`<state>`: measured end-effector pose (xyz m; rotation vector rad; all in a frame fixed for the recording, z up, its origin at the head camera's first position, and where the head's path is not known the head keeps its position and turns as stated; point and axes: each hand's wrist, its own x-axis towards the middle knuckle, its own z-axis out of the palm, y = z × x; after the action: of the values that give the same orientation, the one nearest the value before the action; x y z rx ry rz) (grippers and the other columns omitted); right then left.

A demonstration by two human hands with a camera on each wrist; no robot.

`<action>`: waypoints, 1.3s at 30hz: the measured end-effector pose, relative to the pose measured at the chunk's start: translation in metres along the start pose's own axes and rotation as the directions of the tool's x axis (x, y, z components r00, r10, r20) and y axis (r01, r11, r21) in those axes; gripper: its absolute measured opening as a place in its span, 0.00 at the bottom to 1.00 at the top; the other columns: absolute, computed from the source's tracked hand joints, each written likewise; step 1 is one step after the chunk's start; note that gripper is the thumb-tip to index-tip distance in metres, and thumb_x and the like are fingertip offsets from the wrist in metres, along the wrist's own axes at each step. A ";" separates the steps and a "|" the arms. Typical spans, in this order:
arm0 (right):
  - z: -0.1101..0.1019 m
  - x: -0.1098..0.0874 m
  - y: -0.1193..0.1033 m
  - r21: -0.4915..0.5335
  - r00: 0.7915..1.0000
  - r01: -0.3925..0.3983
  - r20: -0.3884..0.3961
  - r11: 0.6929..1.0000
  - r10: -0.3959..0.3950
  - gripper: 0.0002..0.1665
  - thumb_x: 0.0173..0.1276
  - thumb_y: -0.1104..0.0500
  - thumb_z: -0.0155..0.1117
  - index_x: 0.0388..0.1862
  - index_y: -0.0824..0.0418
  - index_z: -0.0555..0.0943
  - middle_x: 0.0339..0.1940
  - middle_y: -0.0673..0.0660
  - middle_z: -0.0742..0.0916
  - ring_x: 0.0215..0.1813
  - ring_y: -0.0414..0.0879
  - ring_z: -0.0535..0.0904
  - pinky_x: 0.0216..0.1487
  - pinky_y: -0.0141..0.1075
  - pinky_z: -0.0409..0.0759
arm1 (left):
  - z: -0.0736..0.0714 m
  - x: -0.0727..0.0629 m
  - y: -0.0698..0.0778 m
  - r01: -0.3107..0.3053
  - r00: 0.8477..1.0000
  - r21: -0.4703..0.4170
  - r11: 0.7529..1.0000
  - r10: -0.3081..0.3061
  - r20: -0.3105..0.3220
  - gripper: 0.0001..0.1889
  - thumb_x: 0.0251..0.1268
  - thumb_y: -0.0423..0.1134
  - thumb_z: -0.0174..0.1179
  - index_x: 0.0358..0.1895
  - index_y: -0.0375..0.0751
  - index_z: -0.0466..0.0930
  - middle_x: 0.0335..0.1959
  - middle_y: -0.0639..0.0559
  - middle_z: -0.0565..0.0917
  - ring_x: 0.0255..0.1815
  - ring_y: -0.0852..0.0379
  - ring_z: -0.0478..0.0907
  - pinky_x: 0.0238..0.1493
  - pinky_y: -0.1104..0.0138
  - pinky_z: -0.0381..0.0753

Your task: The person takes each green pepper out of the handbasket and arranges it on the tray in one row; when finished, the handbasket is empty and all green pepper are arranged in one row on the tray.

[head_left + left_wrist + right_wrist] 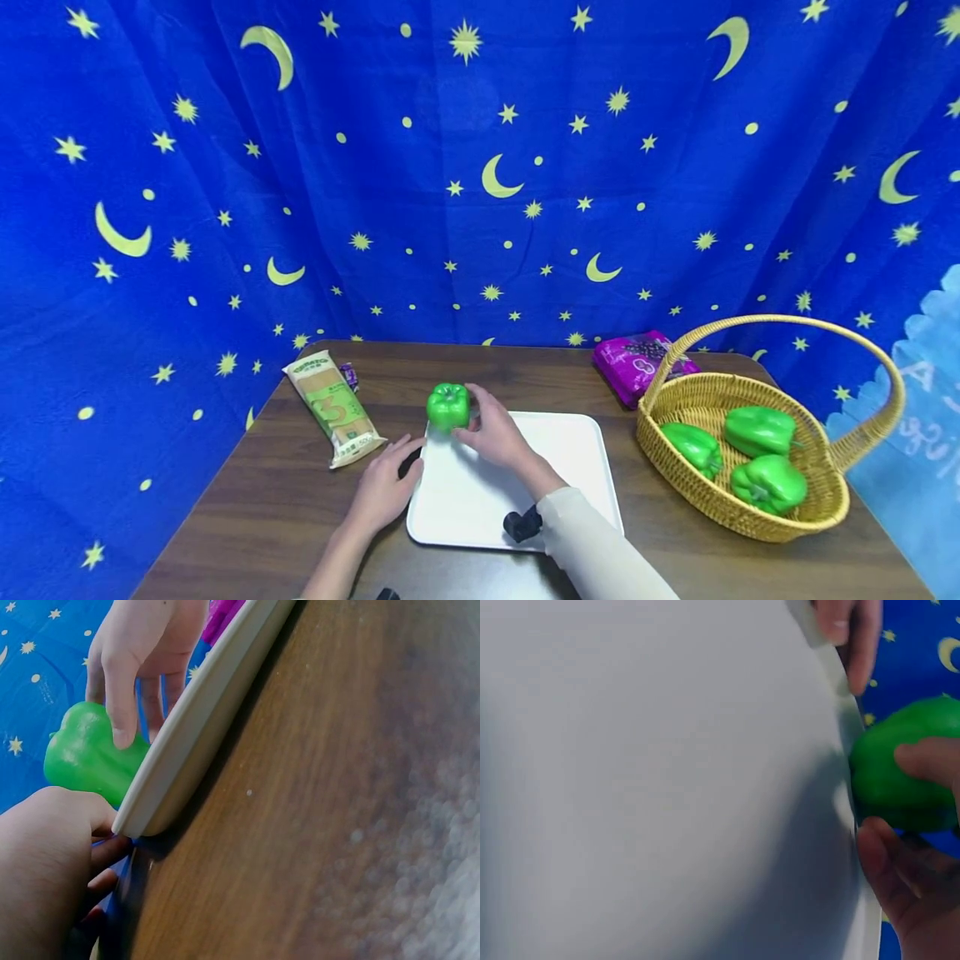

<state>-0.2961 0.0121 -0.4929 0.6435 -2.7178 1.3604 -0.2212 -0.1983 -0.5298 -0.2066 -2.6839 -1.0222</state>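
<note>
At the far left corner of a white tray (480, 500), my right hand (495, 429) grips a green bell pepper (448, 407) from its right side. In the left wrist view, fingers of that hand lie along the pepper (90, 757). Whether the pepper rests on the rim or is held just over it, I cannot tell. My left hand (384, 487) is at the tray's left edge, its thumb and forefinger touching the rim; the right wrist view shows those two fingers (861, 652) at the rim. The tray's near right part is hidden behind my right sleeve.
A wicker basket (667, 479) with a tall handle stands on the right, holding three green peppers (759, 430). Behind it lies a purple package (630, 367). A long noodle-like packet (335, 408) and a small purple wrapper (348, 377) are at the left. A blue curtain (420, 233) hangs behind the table.
</note>
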 end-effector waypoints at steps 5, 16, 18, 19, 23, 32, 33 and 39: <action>0.007 -0.001 -0.005 -0.085 0.999 0.013 -0.050 0.996 -0.018 0.48 0.55 0.57 0.75 0.72 0.61 0.61 0.47 0.54 0.79 0.36 0.43 0.77 0.35 0.31 0.77 | 0.000 0.000 0.002 0.020 1.000 -0.009 1.000 -0.020 0.002 0.18 0.67 0.43 0.59 0.59 0.50 0.80 0.63 0.39 0.74 0.64 0.33 0.66 0.63 0.42 0.64; 0.011 0.000 -0.010 -0.068 0.998 -0.028 -0.052 0.997 0.024 0.49 0.54 0.58 0.76 0.72 0.58 0.61 0.47 0.53 0.78 0.35 0.43 0.78 0.33 0.31 0.77 | -0.001 0.001 0.001 0.032 0.999 -0.009 0.999 -0.032 0.019 0.18 0.67 0.45 0.59 0.59 0.52 0.79 0.63 0.40 0.74 0.64 0.34 0.66 0.64 0.43 0.64; 0.011 0.000 -0.010 -0.065 0.998 -0.035 -0.046 0.997 0.032 0.49 0.54 0.58 0.76 0.72 0.58 0.61 0.47 0.53 0.78 0.35 0.42 0.78 0.33 0.31 0.77 | -0.001 0.001 0.001 0.036 0.999 -0.008 0.999 -0.036 0.025 0.18 0.68 0.45 0.58 0.59 0.52 0.79 0.63 0.40 0.74 0.65 0.34 0.66 0.64 0.43 0.63; 0.011 0.000 -0.010 -0.065 0.998 -0.040 -0.043 0.997 0.037 0.50 0.54 0.58 0.76 0.72 0.59 0.60 0.48 0.53 0.78 0.35 0.42 0.78 0.33 0.31 0.77 | 0.000 0.001 0.001 0.038 0.999 -0.006 0.999 -0.038 0.028 0.18 0.68 0.45 0.58 0.59 0.52 0.79 0.64 0.40 0.73 0.65 0.34 0.66 0.64 0.43 0.63; 0.009 0.000 -0.011 -0.069 0.998 -0.053 -0.036 0.996 0.050 0.52 0.54 0.56 0.77 0.73 0.59 0.59 0.50 0.56 0.79 0.35 0.42 0.78 0.35 0.32 0.77 | -0.001 0.001 0.002 0.046 0.998 0.002 0.999 -0.046 0.033 0.18 0.68 0.46 0.58 0.60 0.52 0.79 0.64 0.40 0.73 0.65 0.34 0.66 0.64 0.43 0.63; -0.010 -0.001 -0.006 0.028 0.999 -0.041 0.001 0.999 0.041 0.61 0.50 0.55 0.79 0.76 0.57 0.52 0.58 0.63 0.78 0.43 0.47 0.82 0.42 0.38 0.80 | 0.000 0.003 0.003 0.060 0.997 0.011 0.998 -0.061 0.044 0.18 0.67 0.46 0.58 0.60 0.52 0.79 0.64 0.40 0.73 0.65 0.36 0.66 0.65 0.43 0.62; -0.015 -0.001 -0.005 0.044 0.999 -0.036 0.007 0.998 0.036 0.61 0.50 0.55 0.80 0.76 0.56 0.52 0.59 0.63 0.78 0.45 0.47 0.82 0.44 0.39 0.80 | 0.000 0.003 0.003 0.061 0.997 0.012 0.998 -0.062 0.045 0.18 0.67 0.46 0.58 0.60 0.52 0.79 0.64 0.40 0.73 0.65 0.36 0.66 0.65 0.43 0.62; -0.045 -0.004 0.000 0.107 0.999 0.020 0.031 0.994 -0.023 0.53 0.50 0.54 0.79 0.72 0.55 0.61 0.57 0.59 0.79 0.53 0.54 0.79 0.46 0.42 0.82 | 0.000 0.002 0.003 0.073 0.996 0.015 0.997 -0.074 0.045 0.18 0.67 0.45 0.59 0.60 0.52 0.79 0.64 0.40 0.73 0.66 0.35 0.65 0.65 0.42 0.62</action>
<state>-0.2991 0.0480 -0.4658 0.7056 -2.6684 1.5120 -0.2228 -0.1960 -0.5272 -0.1306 -2.7573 -1.0318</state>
